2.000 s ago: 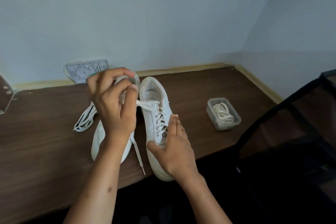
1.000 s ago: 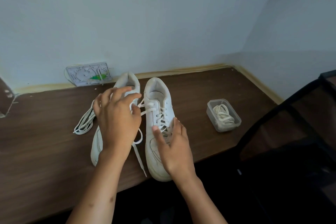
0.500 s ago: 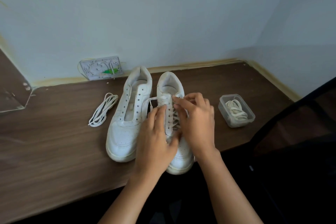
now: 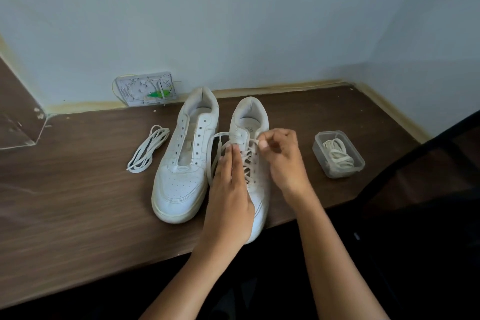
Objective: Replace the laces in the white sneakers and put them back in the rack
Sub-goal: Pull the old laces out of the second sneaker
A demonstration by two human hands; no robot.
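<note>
Loose lace [image 4: 147, 148] at 9 o'clock, unlaced sneaker [image 4: 185, 161] beside it. Left hand [image 4: 231, 200] now flat, fingers straight, pressing laced sneaker [image 4: 255, 122]. Right hand [image 4: 281, 161] shifted up, pinching top lace end [image 4: 253, 141]. Unlacing underway. Tub of new laces [image 4: 337, 154] at 3 o'clock.

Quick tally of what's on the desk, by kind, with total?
White sneakers: 2 (unlaced left one, laced right one)
Loose white lace bundle on the brown wooden desk: 1
Clear plastic box of coiled laces: 1
White wall socket plate at the desk's back edge: 1
Total: 5
</note>
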